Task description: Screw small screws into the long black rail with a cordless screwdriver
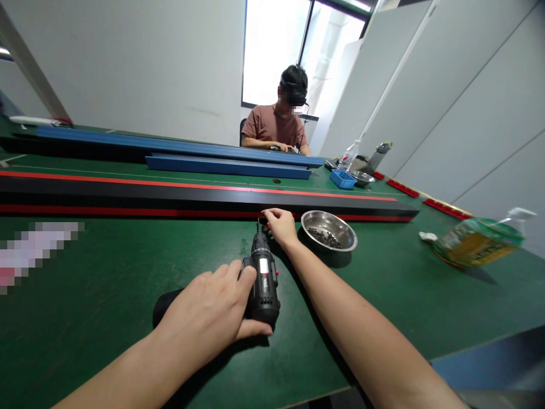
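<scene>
Right now, from the head view, your left hand [208,315] wraps closed around the black power screwdriver [263,278], which lies on the green table [106,284] with its bit toward the black-and-red rail [170,196]. Your right hand [280,226] bunches its fingertips at the bit's tip, just beside the steel bowl [340,224]; whether they hold anything cannot be told.

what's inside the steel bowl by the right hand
A heap of small dark bits, likely screws, lies in the steel bowl beside the right hand. Its near rim hides the front of its floor. The left hand grips the drill.

blown-out window [293,45] glare | soft shadows | edges warped
</scene>
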Demonstrator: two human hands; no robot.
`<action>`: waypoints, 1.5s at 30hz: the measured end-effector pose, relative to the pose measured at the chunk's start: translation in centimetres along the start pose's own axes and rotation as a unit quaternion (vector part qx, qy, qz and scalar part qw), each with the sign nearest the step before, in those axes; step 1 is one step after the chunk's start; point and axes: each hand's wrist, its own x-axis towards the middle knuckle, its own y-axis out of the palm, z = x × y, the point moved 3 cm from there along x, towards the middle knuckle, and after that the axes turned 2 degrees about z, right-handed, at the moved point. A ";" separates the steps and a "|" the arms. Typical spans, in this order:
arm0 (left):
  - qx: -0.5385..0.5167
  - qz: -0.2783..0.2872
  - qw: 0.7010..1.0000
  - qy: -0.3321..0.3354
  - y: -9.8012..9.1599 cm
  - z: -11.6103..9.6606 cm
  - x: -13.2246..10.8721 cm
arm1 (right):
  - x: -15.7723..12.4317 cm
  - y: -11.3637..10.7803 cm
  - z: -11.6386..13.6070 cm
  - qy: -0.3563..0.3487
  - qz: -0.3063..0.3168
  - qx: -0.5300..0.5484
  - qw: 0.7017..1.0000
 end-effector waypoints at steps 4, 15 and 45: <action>0.025 -0.016 1.000 -0.001 0.0 0.1 0.2 | 0.0 0.0 -0.1 0.003 -0.010 -0.007 1.000; 0.044 -0.030 0.999 0.004 0.2 0.8 0.8 | 0.2 0.1 -0.6 -0.004 -0.010 -0.023 1.000; 0.004 -0.009 1.000 -0.006 -0.6 0.5 0.3 | 1.7 -15.5 4.6 0.146 0.130 -0.226 0.954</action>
